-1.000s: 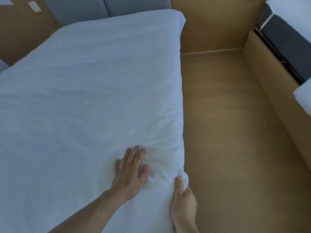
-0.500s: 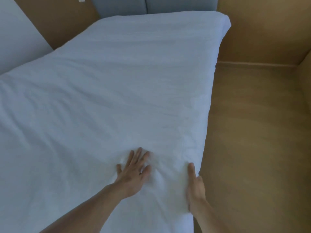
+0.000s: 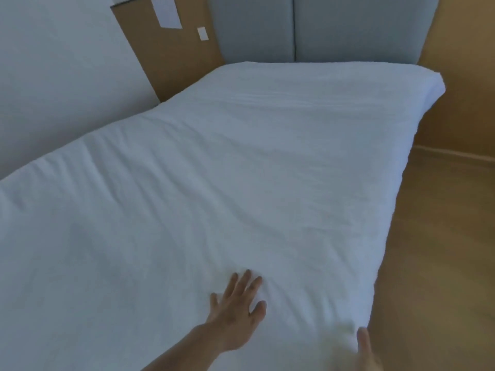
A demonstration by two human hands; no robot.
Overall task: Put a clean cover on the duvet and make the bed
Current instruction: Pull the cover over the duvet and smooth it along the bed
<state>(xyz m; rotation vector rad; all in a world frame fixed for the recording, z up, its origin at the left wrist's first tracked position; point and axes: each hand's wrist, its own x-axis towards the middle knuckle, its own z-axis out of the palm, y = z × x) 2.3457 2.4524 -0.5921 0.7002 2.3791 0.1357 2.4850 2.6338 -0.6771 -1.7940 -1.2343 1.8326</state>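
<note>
1. Duvet (image 3: 241,162), in a white cover, lies spread flat over the bed; far edge up against the grey headboard (image 3: 348,28); right edge drops over the side toward the wooden floor (image 3: 442,250); no bare filling shows.
2. Left hand (image 3: 237,310): palm down on the duvet near its near right corner; fingers straight and spread, pressing the fabric, grasping nothing; small creases fan out from the fingertips.
3. Right hand (image 3: 365,349): at the duvet's right edge by the same corner; mostly cut off by the frame and blurred; one digit lies along the edge; cannot tell whether it pinches cloth.
4. Judgement: covering looks done, spreading looks done; step in hand is smoothing and squaring the near corner; task late-stage.
5. Left to do, as far as seen: shallow wrinkles run across the middle and left side; no pillow in view; the cover's opening is not visible, so closure unconfirmed.
</note>
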